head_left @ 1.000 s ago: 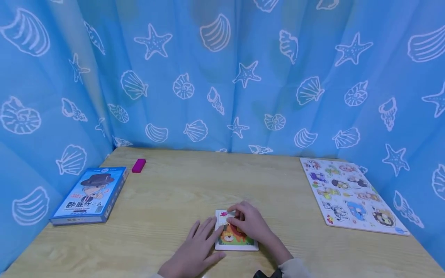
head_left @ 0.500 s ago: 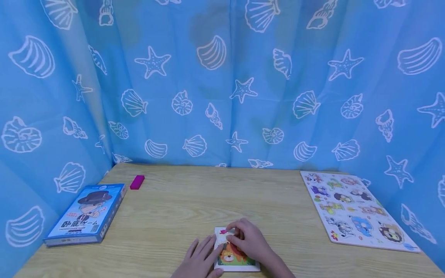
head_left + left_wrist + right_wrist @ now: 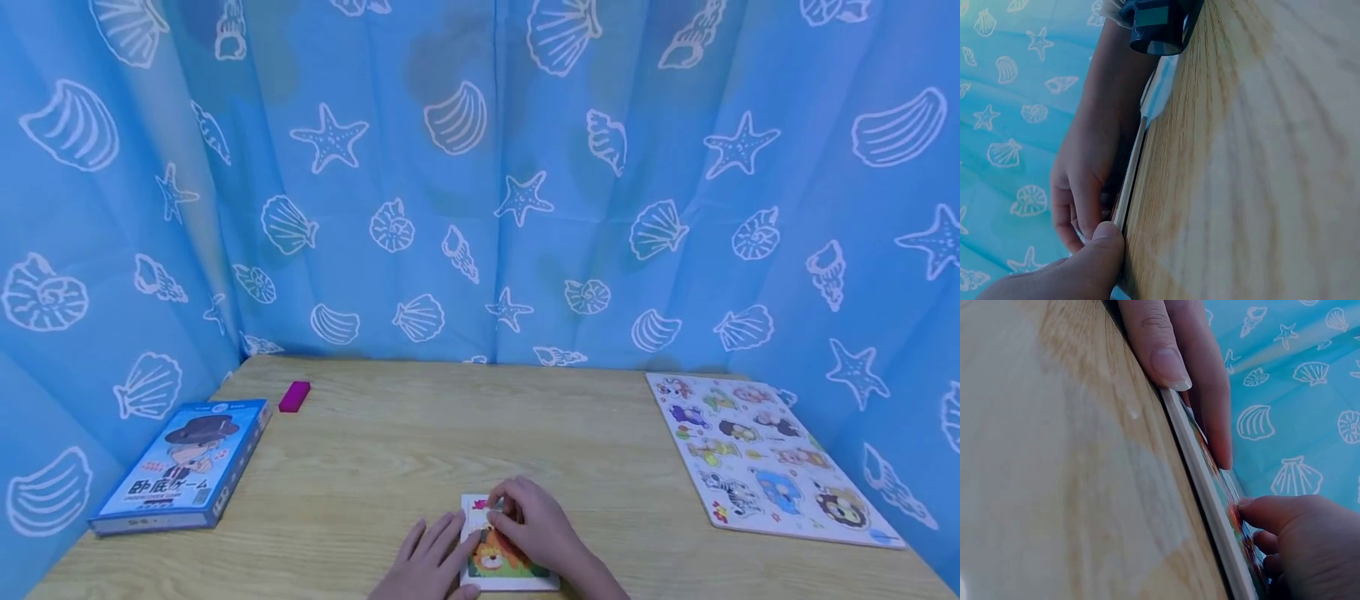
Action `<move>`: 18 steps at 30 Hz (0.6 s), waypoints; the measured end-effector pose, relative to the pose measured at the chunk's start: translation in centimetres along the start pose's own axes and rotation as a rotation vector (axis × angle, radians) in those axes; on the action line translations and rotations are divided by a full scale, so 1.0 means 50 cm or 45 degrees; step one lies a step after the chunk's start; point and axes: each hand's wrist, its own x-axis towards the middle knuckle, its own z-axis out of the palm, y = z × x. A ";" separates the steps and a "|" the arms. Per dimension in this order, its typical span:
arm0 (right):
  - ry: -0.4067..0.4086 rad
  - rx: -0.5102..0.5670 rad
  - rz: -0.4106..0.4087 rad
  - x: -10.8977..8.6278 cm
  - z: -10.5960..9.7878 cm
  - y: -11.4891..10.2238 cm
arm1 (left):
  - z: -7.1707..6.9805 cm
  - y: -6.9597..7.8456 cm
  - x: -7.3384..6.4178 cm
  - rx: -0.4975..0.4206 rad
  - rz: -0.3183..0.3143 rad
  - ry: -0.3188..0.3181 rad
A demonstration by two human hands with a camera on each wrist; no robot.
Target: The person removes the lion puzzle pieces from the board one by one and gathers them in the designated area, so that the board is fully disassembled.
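Observation:
A small white-framed board with an orange lion picture, which looks like a puzzle, lies flat at the front of the table. My left hand rests at its left side with fingers stretched out, one fingertip over the picture. The left thumb touches the board's edge in the left wrist view. My right hand bends over the upper right part, with thumb and index finger close together and the other fingers curled under. In the right wrist view the right thumb touches the picture surface. Whether a loose piece sits between those fingertips is hidden.
At the left lies a blue game box, with a magenta block behind it. A large white board with animal shapes lies at the right. A blue curtain with shell prints encloses the wooden table behind and at the sides.
The head view has tilted upward, so the table and hands sit lower in the frame. Both hands keep nearly the same pose on the lion board, and the other items stay put.

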 end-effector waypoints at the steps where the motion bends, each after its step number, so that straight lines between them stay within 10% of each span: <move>1: -0.002 0.001 -0.001 -0.001 0.000 0.001 | 0.002 0.000 0.000 0.006 0.000 0.003; 18: 0.006 0.030 -0.024 -0.003 0.001 0.000 | 0.018 -0.003 -0.002 0.094 0.029 0.117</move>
